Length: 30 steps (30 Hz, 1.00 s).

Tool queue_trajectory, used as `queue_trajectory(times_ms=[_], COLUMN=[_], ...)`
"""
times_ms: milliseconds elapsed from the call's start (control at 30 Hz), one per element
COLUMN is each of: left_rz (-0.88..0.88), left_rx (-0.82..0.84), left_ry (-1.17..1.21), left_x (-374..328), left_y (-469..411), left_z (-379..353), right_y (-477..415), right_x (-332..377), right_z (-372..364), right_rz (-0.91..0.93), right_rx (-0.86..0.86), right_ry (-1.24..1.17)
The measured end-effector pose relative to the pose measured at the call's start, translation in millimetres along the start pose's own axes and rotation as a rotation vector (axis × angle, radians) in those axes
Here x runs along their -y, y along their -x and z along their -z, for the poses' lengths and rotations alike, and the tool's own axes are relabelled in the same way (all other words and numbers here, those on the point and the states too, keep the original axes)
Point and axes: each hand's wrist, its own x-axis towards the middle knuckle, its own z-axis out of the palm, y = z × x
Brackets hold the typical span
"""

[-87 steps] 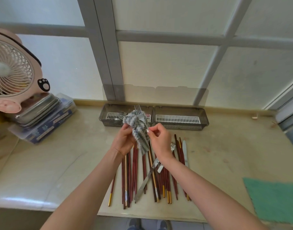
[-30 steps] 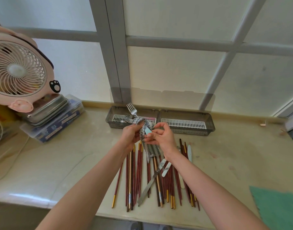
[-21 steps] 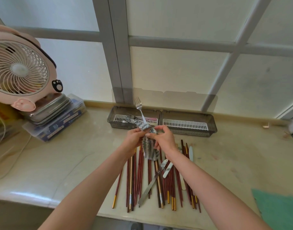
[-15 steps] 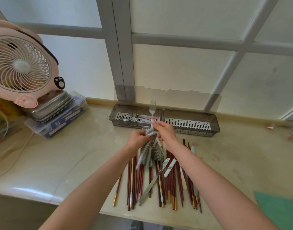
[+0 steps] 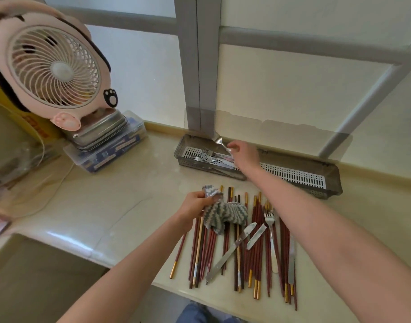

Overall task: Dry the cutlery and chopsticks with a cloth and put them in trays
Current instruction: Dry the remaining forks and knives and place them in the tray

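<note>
While the right hand (image 5: 244,155) pinches a fork (image 5: 220,141) by its handle between thumb and fingertips, tines pointing away from the palm and off to its left, it hangs over the left tray (image 5: 180,149), just above the forks (image 5: 209,157) lying in there; the step in hand looks like setting a dried fork down with its fellows; the left hand (image 5: 195,205) grips the striped cloth (image 5: 227,214), fingers curled round one bunched end, the rest draped to that hand's right across the tops of the chopsticks (image 5: 255,248); those fan out on the counter (image 5: 130,194) below and to the right of the left hand, mixed with knives (image 5: 225,255) and a second fork (image 5: 269,217), none yet dried by the look of it; next, I judge, the right hand should lower the fork in line with the others and let go, then come back toward the left hand for another piece to feed into the cloth; the right tray (image 5: 293,177), beyond the right forearm, shows its slotted floor and probably waits for the chopsticks
</note>
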Motion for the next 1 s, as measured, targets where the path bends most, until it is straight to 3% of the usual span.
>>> queue_trajectory(times_ms=[100,400,667,800,1000], left_rz=[-0.010,0.031,0.184,0.117,0.086], left_rx=[0.000,-0.100,-0.080,-0.070,-0.062], left_ry=[0.048,0.256,0.529,0.575,0.581], left_x=[0.2,-5.5,-2.1,-1.1,0.5], left_y=[1.5,-9.9,-21.2,-18.3,-14.5], left_z=[2.7,5.9,-18.4,-25.3,-19.8], right_y=[-20.1,68.4,167.2,194.8,199.9], right_x=[-9.4,-94.6,-91.2,-80.4,-77.6], right_z=[0.1,-7.0,-22.2,-41.1,-55.0], right_rz=[-0.040,-0.088,0.309,0.508,0.693], right_rx=[0.075,0.110,0.530,0.761,0.738], right_ry=[0.204,0.131,0.271,0.471,0.571])
